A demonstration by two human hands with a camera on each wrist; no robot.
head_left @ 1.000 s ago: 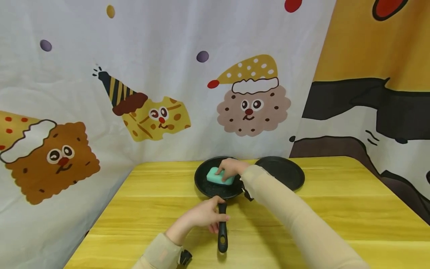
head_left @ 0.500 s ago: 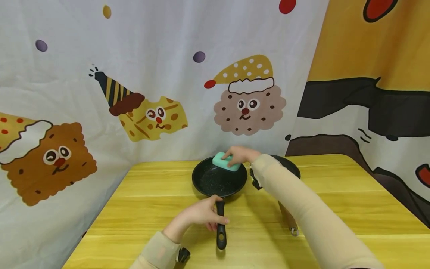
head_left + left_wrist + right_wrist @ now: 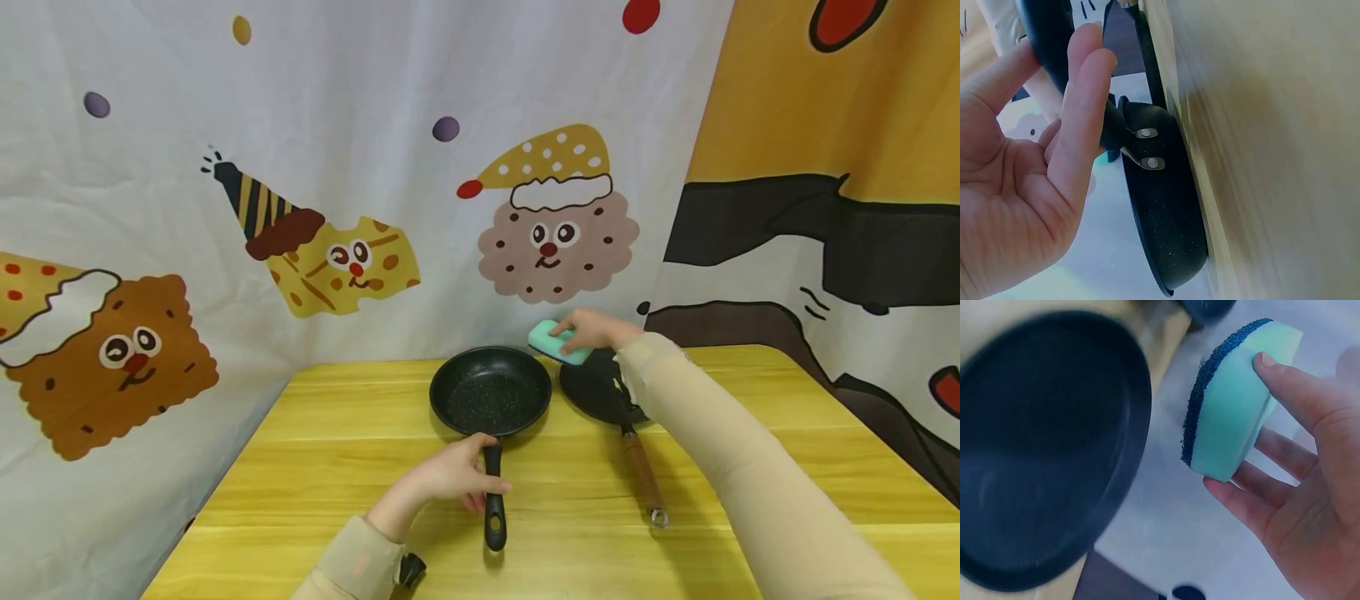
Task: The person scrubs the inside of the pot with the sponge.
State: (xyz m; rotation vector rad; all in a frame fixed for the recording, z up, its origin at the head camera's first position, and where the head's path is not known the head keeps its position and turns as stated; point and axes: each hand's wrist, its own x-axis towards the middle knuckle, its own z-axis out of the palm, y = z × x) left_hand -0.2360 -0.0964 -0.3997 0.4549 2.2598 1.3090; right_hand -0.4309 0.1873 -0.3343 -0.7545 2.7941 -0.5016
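My left hand (image 3: 453, 475) grips the black handle (image 3: 495, 521) of a speckled black frying pan (image 3: 491, 396), with the thumb and fingers on either side of it. In the left wrist view the pan's outer wall (image 3: 1166, 219) and riveted bracket show beyond my fingers. My right hand (image 3: 592, 328) pinches a turquoise sponge (image 3: 546, 339) in the air between the two pans, at the back. The right wrist view shows the sponge's dark scouring side (image 3: 1200, 394) facing away from my palm. Closest to it is a flat black pan (image 3: 592, 392) with a brown handle (image 3: 642, 468).
Both pans stand near the back edge of a yellow wood-grain table (image 3: 337, 433). A white curtain (image 3: 360, 150) printed with cartoon snacks hangs right behind it. My right sleeve (image 3: 720, 450) covers part of the flat pan.
My right hand has lifted the sponge out of the frying pan and carried it right, towards the flat pan, uncovering that pan's handle. My left hand keeps its grip on the frying pan handle.
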